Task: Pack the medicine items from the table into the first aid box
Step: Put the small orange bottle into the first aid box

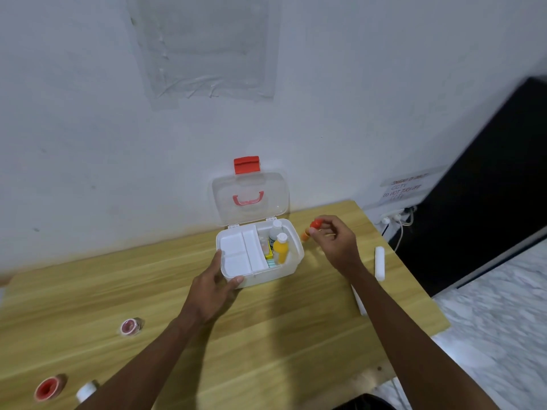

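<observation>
Tape rolls (47, 388) lie by the near left corner of the desk (266, 350), and the left hand (214, 287) holds the first aid box (260, 255) by its near left corner. Just right of the box, the right hand (334, 244) has a fingertip grip on a small orange bottle (313, 227), whose long axis is tilted, red cap up, base toward the box. It should probably be turned upright, then lowered beside the yellow bottle (280, 250).
</observation>
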